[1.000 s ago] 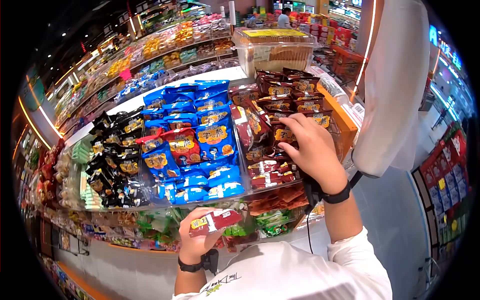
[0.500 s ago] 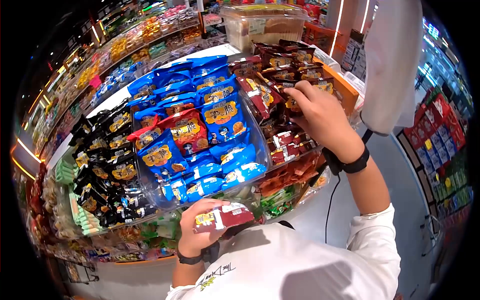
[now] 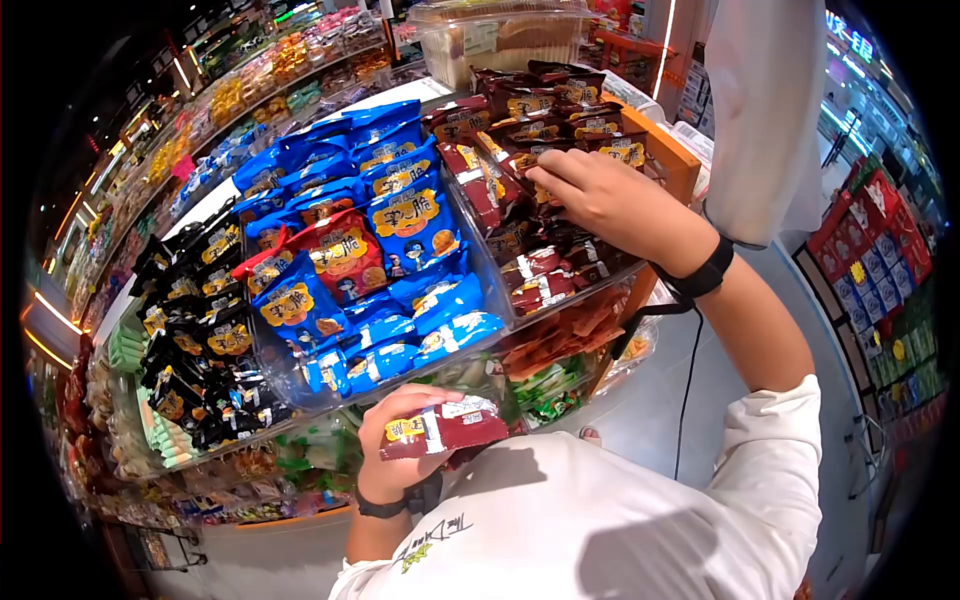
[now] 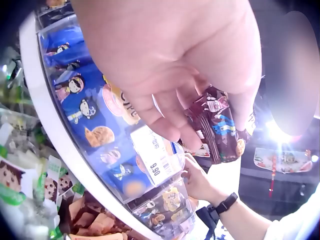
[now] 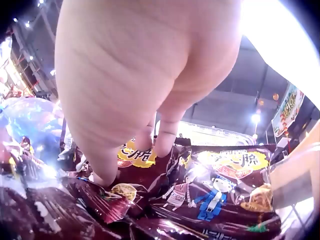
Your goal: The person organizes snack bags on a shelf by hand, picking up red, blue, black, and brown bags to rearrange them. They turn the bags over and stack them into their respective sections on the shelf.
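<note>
Holds a maroon snack packet [image 3: 445,430] in the left hand [image 3: 380,474], fingers curled round it, in front of the white shirt [image 3: 590,480] and near the front of the clear bins [image 3: 508,328]. Reaches with the right hand [image 3: 610,200], fingers bent downward, among the maroon packets [image 3: 540,278] in the right-hand bin, touching one; cannot tell whether pinching it. Wears a black band [image 3: 710,272] on each wrist. In the next bin leftward, blue packets [image 3: 418,230] with red ones [image 3: 345,258] among them; farther left, black packets [image 3: 200,300]. Behind the maroon packets, a lidded clear tub [image 3: 500,42].
</note>
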A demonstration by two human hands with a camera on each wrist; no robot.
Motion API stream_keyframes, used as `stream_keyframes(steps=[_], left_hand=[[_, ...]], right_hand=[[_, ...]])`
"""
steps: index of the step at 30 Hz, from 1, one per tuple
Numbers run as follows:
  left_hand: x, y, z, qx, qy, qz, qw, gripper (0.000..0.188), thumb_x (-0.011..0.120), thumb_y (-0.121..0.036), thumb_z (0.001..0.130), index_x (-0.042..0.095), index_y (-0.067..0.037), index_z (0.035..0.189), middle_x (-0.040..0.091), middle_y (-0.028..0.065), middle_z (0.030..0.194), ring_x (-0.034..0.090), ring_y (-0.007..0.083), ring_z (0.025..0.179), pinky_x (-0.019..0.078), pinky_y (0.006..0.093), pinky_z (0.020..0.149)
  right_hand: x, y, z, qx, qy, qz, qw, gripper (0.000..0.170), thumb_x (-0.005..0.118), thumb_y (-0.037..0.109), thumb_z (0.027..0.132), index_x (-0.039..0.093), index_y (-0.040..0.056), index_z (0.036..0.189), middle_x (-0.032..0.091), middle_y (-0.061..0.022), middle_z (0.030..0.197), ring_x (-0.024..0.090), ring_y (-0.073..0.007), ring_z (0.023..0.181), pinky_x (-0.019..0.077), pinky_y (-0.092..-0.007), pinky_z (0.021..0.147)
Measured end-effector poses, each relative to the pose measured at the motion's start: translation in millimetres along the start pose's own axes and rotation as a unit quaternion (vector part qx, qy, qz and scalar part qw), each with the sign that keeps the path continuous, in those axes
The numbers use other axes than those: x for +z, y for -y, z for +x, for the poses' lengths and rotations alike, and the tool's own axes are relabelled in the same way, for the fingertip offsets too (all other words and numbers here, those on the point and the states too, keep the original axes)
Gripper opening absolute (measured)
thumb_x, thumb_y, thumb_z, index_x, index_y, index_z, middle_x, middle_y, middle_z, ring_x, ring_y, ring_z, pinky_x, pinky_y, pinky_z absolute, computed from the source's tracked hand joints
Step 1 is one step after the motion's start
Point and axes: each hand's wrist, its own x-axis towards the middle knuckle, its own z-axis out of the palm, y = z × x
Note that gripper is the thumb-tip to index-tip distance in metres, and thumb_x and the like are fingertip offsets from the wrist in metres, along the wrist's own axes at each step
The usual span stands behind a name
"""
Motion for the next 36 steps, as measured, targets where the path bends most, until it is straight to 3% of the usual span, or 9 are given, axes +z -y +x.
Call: stream_keyframes(steps=[3,5,11,13,21,26,31,33,36], left_hand=[[22.9,0.1,3.1,-0.004,-0.016,-0.001,1.000,0.052,0.096,-0.015,0.082,0.070,-0.001,0.124,0.080,0.0237,0.118,0.080,0.0356,0.112,0.0632,0.0433,0.097],[38.1,0.2,4.5,-0.007,-0.028,0.010,1.000,0.052,0.096,-0.014,0.082,0.070,-0.001,0.125,0.080,0.0239,0.118,0.080,0.0357,0.112,0.0631,0.0431,0.097],[72.9,-5.9,4.6,-0.047,-0.060,0.008,0.997,0.053,0.096,-0.015,0.082,0.070,-0.002,0.127,0.079,0.0240,0.122,0.078,0.0351,0.114,0.0623,0.0445,0.099],[77.7,-9.0,7.6,-0.038,-0.048,0.016,0.998,0.057,0.098,-0.021,0.081,0.071,-0.002,0.127,0.080,0.0234,0.123,0.078,0.0353,0.115,0.0617,0.0449,0.101],[71.1,-11.8,-8.4,-0.062,-0.074,0.042,0.994,0.054,0.097,-0.004,0.078,0.071,-0.002,0.125,0.080,0.0192,0.120,0.079,0.0297,0.109,0.0628,0.0403,0.097],[58.9,-12.9,-1.5,-0.079,-0.050,0.017,0.995,0.051,0.094,0.000,0.081,0.071,-0.001,0.126,0.078,0.0172,0.125,0.078,0.0259,0.111,0.0620,0.0390,0.098],[40.4,-6.5,8.7,-0.113,0.037,-0.115,0.986,0.055,0.095,-0.001,0.081,0.071,-0.001,0.130,0.077,0.0170,0.129,0.073,0.0263,0.123,0.0579,0.0409,0.107],[34.1,-8.4,14.1,-0.206,0.075,-0.288,0.932,0.076,0.095,-0.006,0.082,0.062,0.004,0.149,0.065,0.0162,0.153,0.065,0.0279,0.138,0.0510,0.0431,0.119],[48.0,-11.1,28.6,-0.212,0.073,-0.396,0.891,0.094,0.094,-0.015,0.089,0.044,0.004,0.165,0.053,0.0143,0.166,0.056,0.0266,0.148,0.0457,0.0457,0.125]], right_hand=[[-0.5,-1.0,-3.4,0.008,-0.077,0.120,0.990,0.056,0.071,-0.003,0.091,0.056,-0.0045,0.145,0.059,-0.0154,0.136,0.063,-0.0374,0.121,0.0548,-0.0447,0.103],[-9.3,2.4,-7.2,0.054,-0.059,0.225,0.971,0.074,0.080,-0.008,0.086,0.051,0.0008,0.153,0.052,-0.0208,0.148,0.059,-0.0441,0.132,0.0526,-0.0466,0.111],[-33.3,30.3,14.3,0.070,-0.099,0.241,0.963,0.068,0.079,-0.001,0.090,0.051,0.0006,0.153,0.055,-0.0222,0.142,0.062,-0.0444,0.125,0.0539,-0.0473,0.106],[-28.5,37.5,21.5,0.039,-0.080,0.197,0.976,0.078,0.084,-0.001,0.082,0.056,0.0070,0.154,0.058,-0.0200,0.140,0.063,-0.0395,0.114,0.0550,-0.0482,0.098],[-1.3,47.0,14.5,-0.092,-0.108,0.046,0.989,0.058,0.071,0.008,0.086,0.068,0.0156,0.143,0.064,-0.0007,0.150,0.062,-0.0209,0.106,0.0513,-0.0371,0.093],[-0.5,46.9,-6.5,-0.070,-0.168,0.074,0.980,0.040,0.074,0.011,0.086,0.072,0.0082,0.126,0.070,-0.0064,0.144,0.067,-0.0255,0.102,0.0565,-0.0399,0.093],[-4.5,74.0,-53.9,0.033,-0.286,0.195,0.937,0.054,0.090,0.001,0.075,0.072,0.0027,0.125,0.071,-0.0202,0.145,0.074,-0.0379,0.113,0.0601,-0.0468,0.093],[0.0,99.3,-62.7,0.066,-0.329,0.270,0.902,0.051,0.093,0.003,0.077,0.072,0.0035,0.124,0.071,-0.0233,0.144,0.075,-0.0386,0.113,0.0603,-0.0466,0.092],[9.1,132.1,-72.9,0.077,-0.288,0.328,0.897,0.057,0.096,0.003,0.073,0.075,0.0062,0.126,0.062,-0.0244,0.155,0.071,-0.0402,0.126,0.0587,-0.0453,0.106]])
